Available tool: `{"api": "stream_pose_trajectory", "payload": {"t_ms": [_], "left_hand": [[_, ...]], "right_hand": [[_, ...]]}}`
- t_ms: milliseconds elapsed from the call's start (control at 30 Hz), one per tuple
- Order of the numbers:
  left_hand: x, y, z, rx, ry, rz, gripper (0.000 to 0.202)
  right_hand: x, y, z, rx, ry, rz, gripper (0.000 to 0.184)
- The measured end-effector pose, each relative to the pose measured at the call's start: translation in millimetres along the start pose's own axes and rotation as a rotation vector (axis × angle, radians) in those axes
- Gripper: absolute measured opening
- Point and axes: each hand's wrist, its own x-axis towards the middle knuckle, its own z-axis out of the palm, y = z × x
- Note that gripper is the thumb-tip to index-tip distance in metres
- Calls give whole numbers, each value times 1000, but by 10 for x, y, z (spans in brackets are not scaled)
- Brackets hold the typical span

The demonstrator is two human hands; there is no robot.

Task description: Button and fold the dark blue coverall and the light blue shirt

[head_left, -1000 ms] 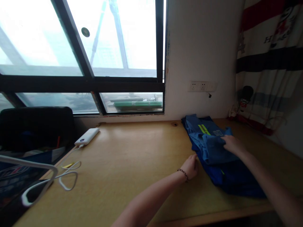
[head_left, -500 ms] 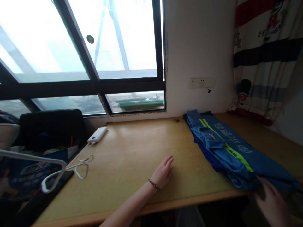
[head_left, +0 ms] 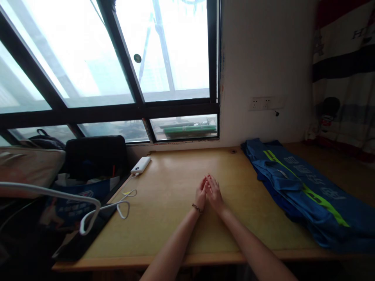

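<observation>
Over the middle of the wooden table, my left hand (head_left: 201,196) and my right hand (head_left: 215,196) meet at the fingertips. Their fingers are stretched forward, and the palms face inward and down. A beaded bracelet (head_left: 197,208) circles the left wrist. Small reddish spots show at the fingertips, too small to make out; no held object is visible. To the right of the hands lies a folded blue work garment (head_left: 315,179) with a yellow-green stripe and pale lettering, apart from both hands.
The wooden table (head_left: 172,183) stands below a window. A white power bank (head_left: 141,165) with a white cable (head_left: 124,207) lies at its left edge. Left of it are a black chair back (head_left: 96,156) and bags. Wall sockets (head_left: 260,104) and a striped curtain (head_left: 342,62) are at the right.
My right hand has left the garment's near end and come to the table's middle, beside my left hand. The left hand has moved slightly forward. The view has shifted left.
</observation>
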Motion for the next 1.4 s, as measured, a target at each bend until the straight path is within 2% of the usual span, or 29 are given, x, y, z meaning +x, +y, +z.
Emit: {"api": "stream_pose_trajectory", "payload": {"t_ms": [67,133,333,800,1400], "left_hand": [[57,-132,-64,-39,12,-43,55],[79,-197,-117,-41,-29,-50,56],[102,-157,-144,46,-103,-52,44],[73,-170,-60,10,-160,-111,36],[29,-162,-27,-107,-61,-230,42]], "right_hand": [[-6,99,115,84,-32,30,43],[-38,138,141,170,-59,42,44],[-32,99,108,335,-137,73,42],[-54,172,-18,271,-154,97,40],[-73,154,-3,216,-146,80,40]]}}
